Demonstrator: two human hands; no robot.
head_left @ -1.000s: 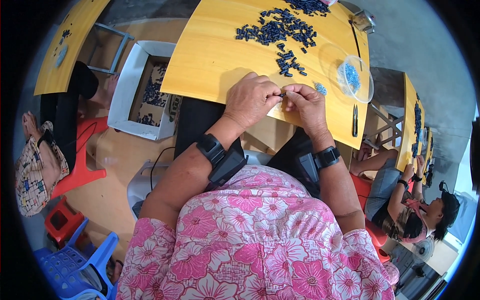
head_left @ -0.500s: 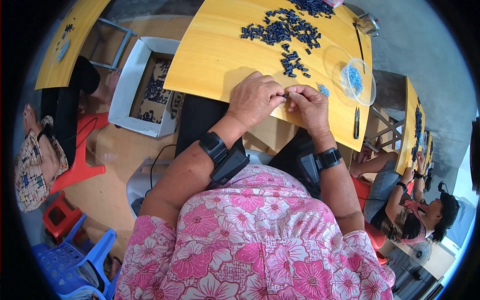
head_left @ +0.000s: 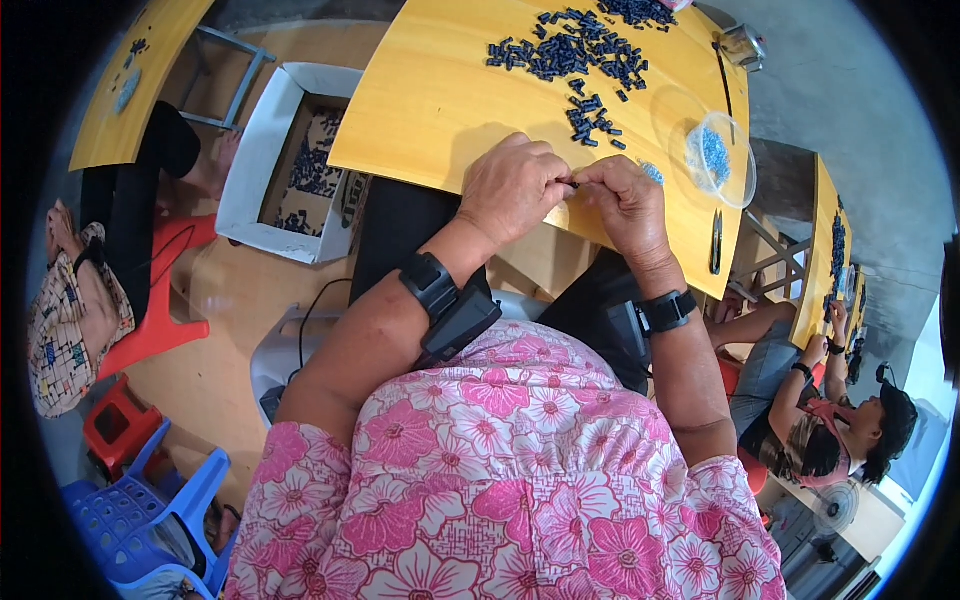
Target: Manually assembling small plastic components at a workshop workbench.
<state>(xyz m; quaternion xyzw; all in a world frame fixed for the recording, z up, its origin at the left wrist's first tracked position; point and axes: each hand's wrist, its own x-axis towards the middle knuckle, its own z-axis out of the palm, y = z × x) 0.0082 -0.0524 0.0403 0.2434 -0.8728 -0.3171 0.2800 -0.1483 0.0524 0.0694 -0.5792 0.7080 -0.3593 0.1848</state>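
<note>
At the near edge of the yellow table point(head_left: 420, 120), my left hand point(head_left: 512, 190) pinches a small dark cylindrical piece point(head_left: 569, 184) between thumb and forefinger. My right hand point(head_left: 630, 208) meets it from the right, its thumb and forefinger pressed together at the piece's end. Whatever lies between those right fingertips is hidden. Beyond my hands spreads a heap of similar dark pieces point(head_left: 560, 55), with a few straggling toward me. Beside my right hand lies a little pile of tiny light-blue parts point(head_left: 652, 172). A clear round tub point(head_left: 745, 180) holds more such blue parts point(head_left: 714, 155).
Small black snips point(head_left: 716, 242) lie near the table's right edge, below a thin dark rod point(head_left: 724, 90) and a metal can point(head_left: 742, 47). A white box point(head_left: 235, 205) with dark pieces stands at left. People sit at tables on both sides, near a blue chair point(head_left: 130, 520).
My right fingers have curled in closer around the end of the piece, and the wrist sits slightly farther right. My left hand keeps its pinch. The whole view has shifted a little.
</note>
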